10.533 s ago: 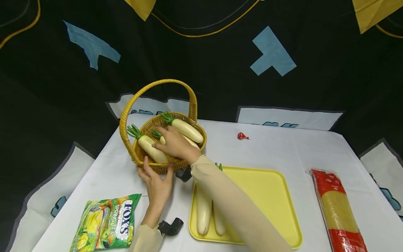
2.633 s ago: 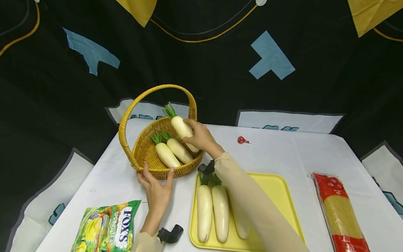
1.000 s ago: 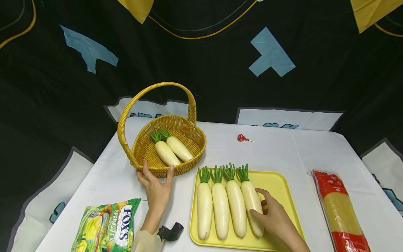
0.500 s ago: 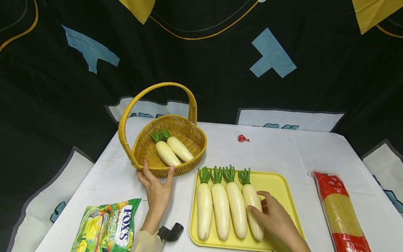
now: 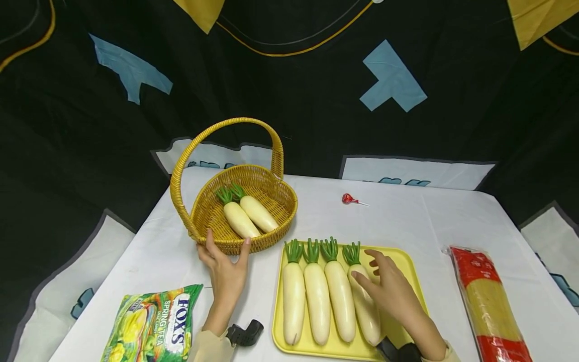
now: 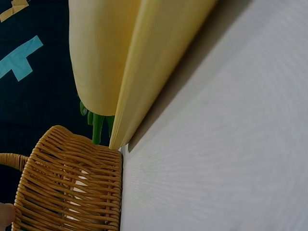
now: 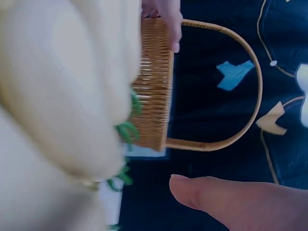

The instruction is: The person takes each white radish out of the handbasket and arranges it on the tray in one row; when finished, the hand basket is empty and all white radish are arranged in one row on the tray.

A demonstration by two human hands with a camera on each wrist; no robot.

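Note:
My left hand (image 5: 226, 276) rests against the near side of a wicker basket (image 5: 276, 234), its thumb and fingers spread at the rim. Inside the basket lie two white radishes, a left one (image 5: 239, 220) and a right one (image 5: 259, 213), both with green tops. Over the right part of a yellow tray (image 5: 398, 259), my right hand (image 5: 391, 289) hovers with thumb and fingers apart, holding nothing. It is just right of the last radish (image 5: 365, 304) in a side-by-side row of several on the tray. Its thumb (image 7: 216, 197) shows in the right wrist view.
A green candy bag (image 5: 154, 324) lies at the front left of the white table (image 5: 429, 216). A red lollipop (image 5: 348, 199) lies behind the tray. A red and yellow packet (image 5: 490, 301) lies to the right. The basket's handle (image 5: 244, 120) arches upward.
Radishes passed from the basket to the tray over the earlier frames. In the last half second my right hand let go of the rightmost radish and rose away. My left hand stayed put.

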